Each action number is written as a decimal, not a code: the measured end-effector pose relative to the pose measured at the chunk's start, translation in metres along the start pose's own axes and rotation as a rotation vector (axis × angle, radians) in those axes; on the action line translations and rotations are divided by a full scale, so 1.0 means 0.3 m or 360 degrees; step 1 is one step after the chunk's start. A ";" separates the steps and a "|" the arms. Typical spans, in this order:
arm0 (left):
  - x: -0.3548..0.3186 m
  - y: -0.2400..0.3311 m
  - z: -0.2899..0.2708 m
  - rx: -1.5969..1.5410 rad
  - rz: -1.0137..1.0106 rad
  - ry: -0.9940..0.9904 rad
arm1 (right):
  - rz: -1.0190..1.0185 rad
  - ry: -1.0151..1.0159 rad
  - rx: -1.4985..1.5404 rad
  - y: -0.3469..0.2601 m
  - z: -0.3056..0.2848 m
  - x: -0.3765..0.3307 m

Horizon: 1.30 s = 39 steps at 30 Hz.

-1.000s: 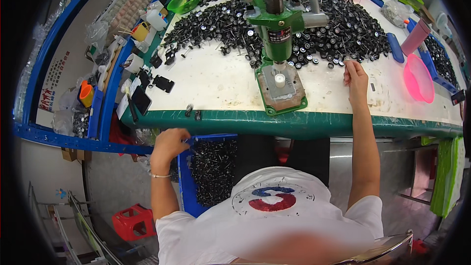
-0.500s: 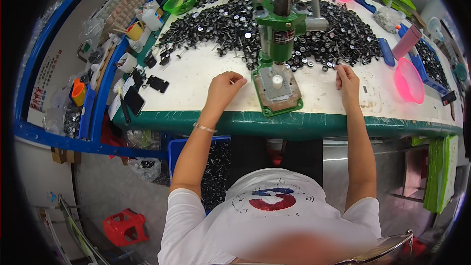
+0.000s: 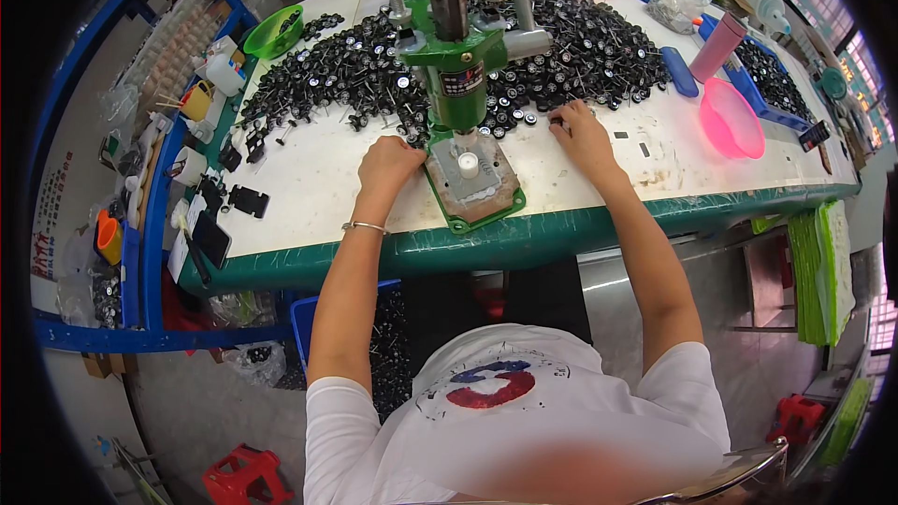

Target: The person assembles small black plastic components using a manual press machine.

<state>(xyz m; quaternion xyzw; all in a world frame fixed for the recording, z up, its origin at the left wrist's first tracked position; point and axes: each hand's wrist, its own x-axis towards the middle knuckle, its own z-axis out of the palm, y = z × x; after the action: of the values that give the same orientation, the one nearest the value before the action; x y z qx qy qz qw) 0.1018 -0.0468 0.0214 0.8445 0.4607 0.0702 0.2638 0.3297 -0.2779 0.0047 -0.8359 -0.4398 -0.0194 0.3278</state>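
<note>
A green hand press (image 3: 458,84) stands at the middle of the work table, a white round piece (image 3: 469,165) upright on its base plate. Just left of that base, my left hand (image 3: 389,168) rests with curled fingers; whatever they hold is hidden. My right hand (image 3: 584,140) is at the near edge of a large heap of black round-headed parts with metal pins (image 3: 599,51). Its thumb and fingers close on a small black round-headed part (image 3: 557,121).
Green (image 3: 274,32) and pink bowls (image 3: 731,120) flank the heap. A pink bottle (image 3: 718,49) and blue tray (image 3: 772,84) stand right. A blue-framed shelf (image 3: 173,164) borders the left; a blue crate (image 3: 304,323) of parts sits below the table edge.
The view has shifted, so the table lies further left in it. My right hand has moved toward the press and closed on a part at the heap. My left hand is nearer the press base.
</note>
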 end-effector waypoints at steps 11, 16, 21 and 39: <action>-0.127 -0.153 -0.053 -0.1322 -0.0076 -0.0071 | -0.0083 0.0066 0.0699 -0.106 0.009 -0.035; -0.188 -0.192 -0.030 -0.1716 -0.0032 0.0014 | -0.0148 0.0291 -0.0127 -0.051 0.002 -0.012; -0.196 -0.199 -0.010 -0.1748 0.0063 0.0042 | -0.0545 0.0332 -0.0188 -0.103 0.022 -0.013; -0.265 -0.011 -0.011 -0.1853 0.0426 -0.0013 | -0.0436 -0.0235 0.0948 -0.379 0.053 -0.099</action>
<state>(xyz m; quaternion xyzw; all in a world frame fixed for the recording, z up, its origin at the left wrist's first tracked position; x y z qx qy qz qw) 0.0533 -0.1089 0.0323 0.6120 0.2351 0.3405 0.6740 0.2224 -0.2449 0.0430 -0.6356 -0.5571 0.1266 0.5193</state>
